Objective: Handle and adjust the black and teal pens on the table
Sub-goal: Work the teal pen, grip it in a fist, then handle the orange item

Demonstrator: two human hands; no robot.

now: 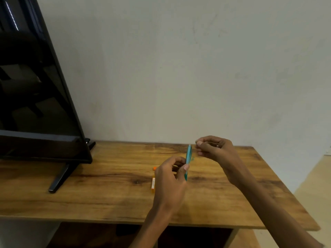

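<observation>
Teal pen (188, 159) held upright-ish above the wooden worktop (107, 190), tilted slightly, upper end toward the wall. Left hand (170, 179) grips its lower half, fingers (185, 167) and thumb curled round the barrel; likely a steadying hold so the top end stays free for the other hand. Right hand (214, 149) sits just beside the pen's upper end, not touching it, its fingers pinched together as if on something very small, perhaps a cap or a part drawn off the pen; the item itself is too small to make out. A ring shows on one finger. A thin greenish wisp hangs near the pen's middle; cannot tell what it is. Black pen not in sight; it may be hidden behind the left hand. On the worktop, partly covered by that hand, lies an orange and white stick-like item (153, 183), with another small orange piece (154, 168) just behind. A dark television (35, 86) on its stand takes the left end of the worktop, well apart from the hands. Judgement: mid-adjustment of the teal pen, one hand anchoring, the other working the tip or cap.
</observation>
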